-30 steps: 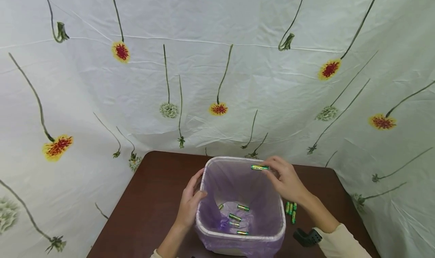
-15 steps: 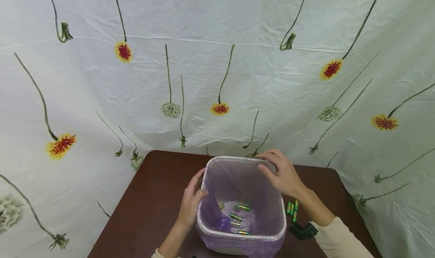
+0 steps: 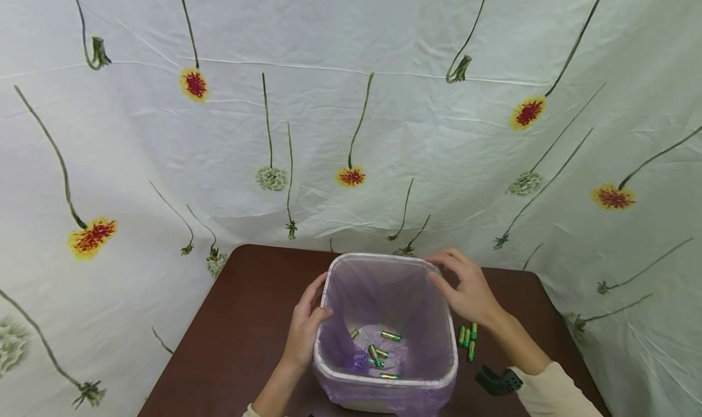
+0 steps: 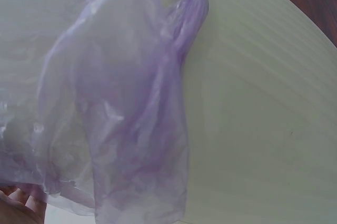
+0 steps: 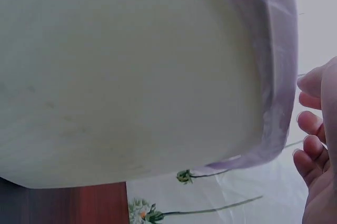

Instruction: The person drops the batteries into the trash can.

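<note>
A white trash bin (image 5: 131, 87) lined with a thin purple bag (image 4: 137, 103) stands on the table. My left hand (image 3: 303, 331) grips its left rim, thumb over the edge and fingers along the outside wall. At the back right corner of the rim is my right hand (image 3: 466, 288), fingers loosely bent and spread, holding nothing. In the right wrist view its fingertips (image 5: 310, 124) are just beside the lined rim. Several green and gold batteries (image 3: 390, 336) lie on the bag at the bottom of the bin, some crossing each other.
Several more green and gold batteries (image 3: 467, 338) lie together on the table just right of the bin. The dark brown table (image 3: 247, 319) ends at a white curtain (image 3: 307, 161) printed with flowers. A black strap-like device (image 3: 498, 381) is at my right wrist.
My right hand has let go of a battery over the bin. It dropped in and lies among the others, whose arrangement has shifted. My left hand keeps its grip on the rim.
</note>
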A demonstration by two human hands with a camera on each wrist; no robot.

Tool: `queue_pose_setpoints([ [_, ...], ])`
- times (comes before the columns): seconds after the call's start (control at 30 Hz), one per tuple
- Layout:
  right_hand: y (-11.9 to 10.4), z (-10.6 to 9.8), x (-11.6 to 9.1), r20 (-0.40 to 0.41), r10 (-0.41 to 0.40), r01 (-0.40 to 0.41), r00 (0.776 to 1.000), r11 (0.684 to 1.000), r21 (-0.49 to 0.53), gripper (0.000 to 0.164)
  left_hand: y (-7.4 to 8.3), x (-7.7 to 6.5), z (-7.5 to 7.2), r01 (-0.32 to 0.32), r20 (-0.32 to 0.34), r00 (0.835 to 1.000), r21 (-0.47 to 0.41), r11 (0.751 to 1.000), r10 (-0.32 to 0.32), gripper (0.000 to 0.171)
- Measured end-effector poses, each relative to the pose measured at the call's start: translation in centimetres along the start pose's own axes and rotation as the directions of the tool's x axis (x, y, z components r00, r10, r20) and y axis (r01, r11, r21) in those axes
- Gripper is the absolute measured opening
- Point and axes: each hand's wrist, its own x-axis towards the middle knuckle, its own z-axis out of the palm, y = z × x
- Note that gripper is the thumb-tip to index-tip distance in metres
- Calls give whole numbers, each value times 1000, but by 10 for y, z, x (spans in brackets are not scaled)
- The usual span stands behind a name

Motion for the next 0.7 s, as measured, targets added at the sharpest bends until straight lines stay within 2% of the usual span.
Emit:
queue_pose_setpoints([
  [0.47,9,-12,-25,-37,57,-59,998,995,-77,28,-1,-2,-1,14,3,1000,-10,1000,-14,68],
  [0.7,18,-19,-39,-92,94,-104,991,988,-110,31,-2,-1,-1,5,11,1000,-16,1000,-5,68],
])
